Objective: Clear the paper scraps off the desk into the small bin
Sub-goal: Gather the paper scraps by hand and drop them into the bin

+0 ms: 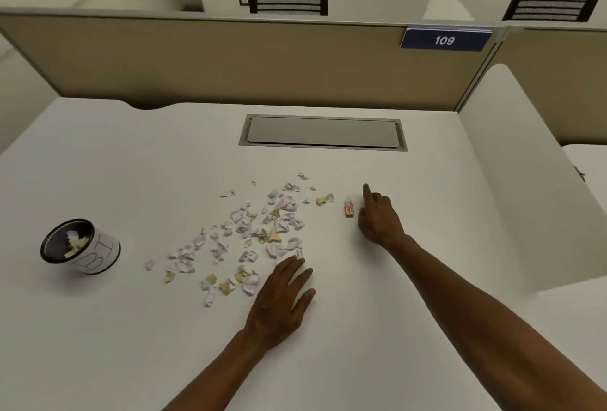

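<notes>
Head camera is looking down on a white tabletop (pixel 98 161), and the small bin (pixel 80 246) is sitting off at the left, a round black-rimmed tub with a white label, already carrying a few white and tan scraps inside. Well apart from it, the paper scraps (pixel 253 233) are lying scattered across the middle of the tabletop, pale lilac-white bits mixed with tan ones. The left hand (pixel 279 302) is lying flat, grip wide with fingers spread, its fingertips just touching the near right edge of the scatter and holding nothing. The right hand (pixel 377 217) is resting farther out, index finger pointing forward, other fingers curled, nothing held. Just left of it a small red-and-white eraser (pixel 348 206) is lying. Beyond, a grey cable hatch (pixel 323 131) is sitting shut, and a tan partition (pixel 230 59) is carrying a blue 109 sign (pixel 445 39).
</notes>
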Motion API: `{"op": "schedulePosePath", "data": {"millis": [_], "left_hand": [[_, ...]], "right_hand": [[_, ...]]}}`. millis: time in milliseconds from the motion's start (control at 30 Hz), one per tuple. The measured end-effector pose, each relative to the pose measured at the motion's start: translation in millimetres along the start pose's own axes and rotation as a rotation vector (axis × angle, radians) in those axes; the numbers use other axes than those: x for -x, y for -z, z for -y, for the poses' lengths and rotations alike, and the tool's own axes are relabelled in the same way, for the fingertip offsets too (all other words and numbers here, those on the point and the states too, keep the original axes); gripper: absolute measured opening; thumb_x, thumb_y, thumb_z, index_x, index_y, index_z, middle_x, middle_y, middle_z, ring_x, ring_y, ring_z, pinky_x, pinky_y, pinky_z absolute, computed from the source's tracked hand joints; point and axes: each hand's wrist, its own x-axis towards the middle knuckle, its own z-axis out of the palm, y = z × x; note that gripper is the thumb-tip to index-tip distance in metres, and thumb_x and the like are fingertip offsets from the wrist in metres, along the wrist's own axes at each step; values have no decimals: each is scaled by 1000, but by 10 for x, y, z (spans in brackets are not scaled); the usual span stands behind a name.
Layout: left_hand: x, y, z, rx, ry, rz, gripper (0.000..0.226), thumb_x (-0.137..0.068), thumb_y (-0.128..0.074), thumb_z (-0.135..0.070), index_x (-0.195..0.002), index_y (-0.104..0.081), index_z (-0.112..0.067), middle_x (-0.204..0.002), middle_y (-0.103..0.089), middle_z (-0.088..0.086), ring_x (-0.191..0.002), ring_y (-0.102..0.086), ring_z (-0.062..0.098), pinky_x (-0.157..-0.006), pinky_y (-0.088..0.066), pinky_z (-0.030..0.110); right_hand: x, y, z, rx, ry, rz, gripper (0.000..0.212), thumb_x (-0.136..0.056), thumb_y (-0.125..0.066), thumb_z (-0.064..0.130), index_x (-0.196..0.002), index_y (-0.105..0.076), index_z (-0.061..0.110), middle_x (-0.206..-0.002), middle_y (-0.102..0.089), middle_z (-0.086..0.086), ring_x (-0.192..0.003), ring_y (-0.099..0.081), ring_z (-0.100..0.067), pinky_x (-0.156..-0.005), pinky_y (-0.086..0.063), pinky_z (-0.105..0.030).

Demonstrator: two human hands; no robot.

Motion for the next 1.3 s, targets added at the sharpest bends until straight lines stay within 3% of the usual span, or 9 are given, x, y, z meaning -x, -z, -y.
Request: {"op": "schedulePosePath", "data": {"millis": [200,333,400,500,733,967,1167,1300], "left_hand": [[-383,99,16,-28,-4,-31,43,-101,-52,-41,-138,-58,-19,-150,-49,0,-146,-35,14,-120,-22,21],[-710,176,-2,1,1,-49,42,-100,-56,-37,-136,-59,-16,-147,-52,4,-141,-42,19,-116,-37,30],[-897,198,-13,18,36,-43,43,-100,-57,-36,-138,-58,-16,-148,-50,4,-141,-41,19,-117,-34,30],[-1160,213,-11,16,96,12,49,-101,-54,-39,-145,-50,-17,-154,-44,4,-145,-35,18,-118,-25,26],[-1666,148,27,-64,106,196,57,-105,-41,-37,-156,-29,-15,-164,-26,8,-151,-22,23,-123,-23,36],[-1783,-99,34,-193,73,382,56,-109,-26,-33,-160,-8,-19,-169,-2,7,-156,3,26,-126,-4,39],[-1561,-253,-91,-82,-15,323,52,-108,-33,-27,-157,-23,-13,-167,-12,7,-156,2,27,-127,-6,37],[-1282,-286,-232,55,-117,204,44,-108,-40,-24,-149,-43,-12,-161,-33,10,-153,-18,28,-126,-18,36]], "right_hand": [[108,-138,77,-102,123,-4,65,-93,-45,8,-155,-26,11,-131,-56,-18,-113,-53,-34,-94,-47,-41],[-37,-96,114,-174,136,-76,52,-94,-45,8,-146,-43,12,-143,-49,-15,-126,-50,-34,-103,-46,-42],[-87,-105,115,-111,178,-23,49,-98,-43,12,-146,-43,11,-148,-45,-13,-131,-44,-34,-104,-45,-42],[-81,-159,118,-26,247,21,43,-100,-42,17,-141,-51,12,-147,-49,-8,-133,-41,-34,-103,-45,-42],[247,-273,14,-36,327,-22,36,-100,-45,18,-133,-59,13,-141,-54,-8,-131,-47,-27,-104,-43,-35],[528,-251,-86,-204,251,-142,42,-98,-44,9,-138,-56,19,-144,-52,-4,-130,-50,-20,-104,-46,-33],[540,-193,-314,-307,90,-271,40,-94,-47,2,-130,-61,14,-134,-59,-6,-121,-57,-23,-101,-47,-32],[448,-159,-359,-291,103,-256,38,-95,-47,4,-128,-62,15,-132,-60,-6,-116,-60,-23,-96,-48,-30]]}}
